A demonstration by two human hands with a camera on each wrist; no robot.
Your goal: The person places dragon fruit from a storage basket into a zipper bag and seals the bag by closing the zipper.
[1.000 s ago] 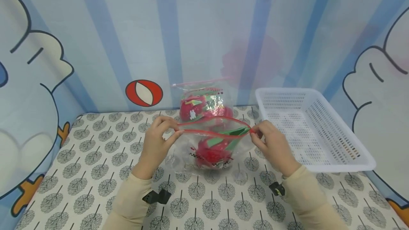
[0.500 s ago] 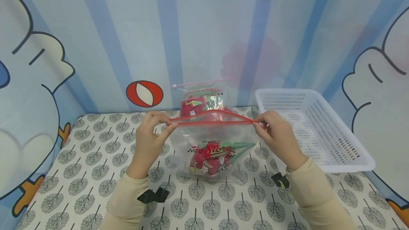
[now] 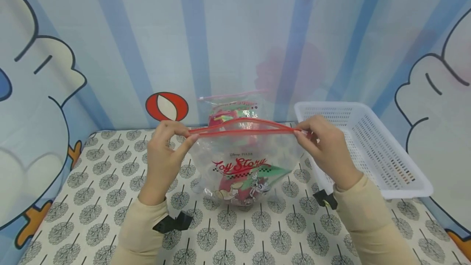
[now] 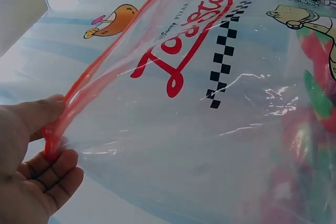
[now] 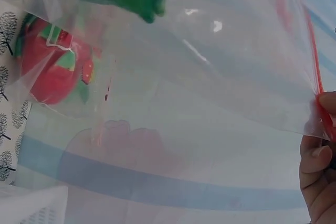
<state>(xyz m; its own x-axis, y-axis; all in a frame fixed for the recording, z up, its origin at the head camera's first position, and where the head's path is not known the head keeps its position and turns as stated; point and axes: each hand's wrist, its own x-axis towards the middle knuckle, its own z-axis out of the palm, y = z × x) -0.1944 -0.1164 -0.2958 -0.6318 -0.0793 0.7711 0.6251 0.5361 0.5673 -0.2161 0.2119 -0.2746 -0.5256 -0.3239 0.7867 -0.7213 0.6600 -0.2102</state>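
A clear zip bag [image 3: 209, 154] with a red zip rim and red "Toy Story" lettering is stretched upright between my hands. My left hand [image 3: 162, 158] pinches its left top corner between thumb and fingers. At the opposite corner, my right hand [image 3: 327, 148] pinches the red rim. The rim's two edges bow apart in the middle. Low in the bag lies a red and green dragon-fruit-like item [image 3: 270, 171], partly covered by the print. Behind stands a second clear bag [image 3: 229, 111] with similar red and green contents, its lower part hidden by the front bag.
A white plastic basket [image 3: 404, 191] stands on the table at the right, with my right hand over its left side. The table has a tree-print cloth [image 3: 121, 183]. A blue-striped cartoon backdrop [image 3: 235, 32] rises behind the table.
Both hands have moved up and apart, drawing the bag's rim wide and taut. The bag's front has turned to show its lettering, and it now hides more of the rear bag.
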